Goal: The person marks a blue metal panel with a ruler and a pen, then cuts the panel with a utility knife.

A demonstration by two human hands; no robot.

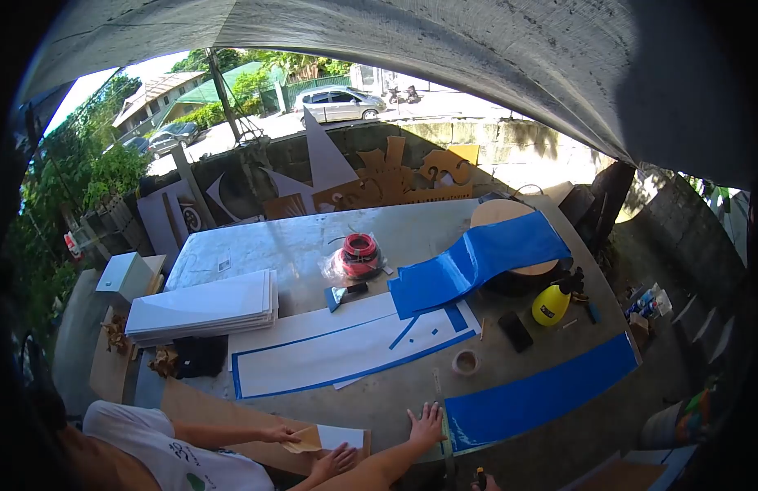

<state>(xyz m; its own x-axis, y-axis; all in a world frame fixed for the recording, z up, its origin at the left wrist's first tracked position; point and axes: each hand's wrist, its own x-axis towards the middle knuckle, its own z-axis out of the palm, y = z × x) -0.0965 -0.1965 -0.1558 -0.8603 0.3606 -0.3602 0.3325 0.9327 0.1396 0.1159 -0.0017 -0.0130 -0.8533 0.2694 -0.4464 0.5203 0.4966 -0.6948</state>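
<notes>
My left hand (426, 424) lies flat with its fingers spread, pressing on the table beside the left end of a glossy blue sheet (543, 393). Next to it, a thin straight strip like a ruler (437, 383) runs along that end of the sheet. At the bottom edge, my right hand (487, 484) is closed around a small dark tool with a yellow part, probably a cutter (480, 475); most of this hand is cut off by the frame. To my left, a co-worker's hands (336, 462) handle brown paper (304, 440) over a white piece.
On the table (477, 327) are a white panel with blue strips (313, 364), stacked white boards (203, 307), a red coil (359, 250), a scraper (336, 299), a tape roll (466, 362), a black phone-like object (516, 331), a yellow spray bottle (551, 305) and a draped blue sheet (477, 262).
</notes>
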